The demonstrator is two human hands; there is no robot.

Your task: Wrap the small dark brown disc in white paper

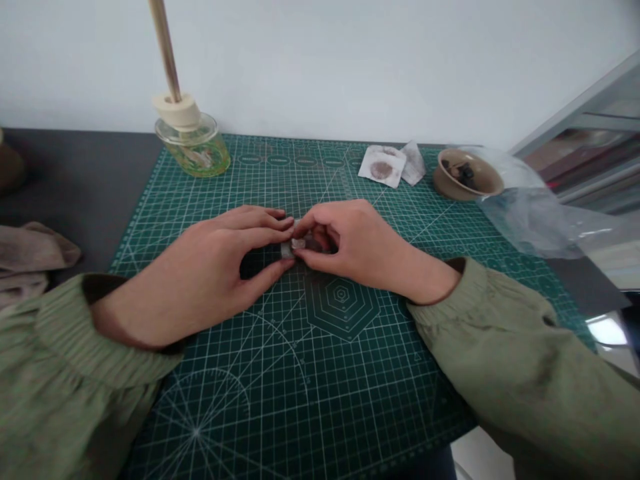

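My left hand (220, 267) and my right hand (350, 243) meet at the middle of a green cutting mat (310, 373). Both pinch a small grey object (293, 247) between fingertips and thumbs. It is mostly hidden by the fingers, and I cannot tell what it is. Both wrists rest on the mat, in green sleeves.
A glass diffuser bottle (195, 143) with a stick stands at the mat's far left. A stained white wipe (385, 167) and a brown bowl (465, 175) holding dark pieces lie at the far right, beside a clear plastic bag (535, 213). A beige cloth (30, 257) lies left.
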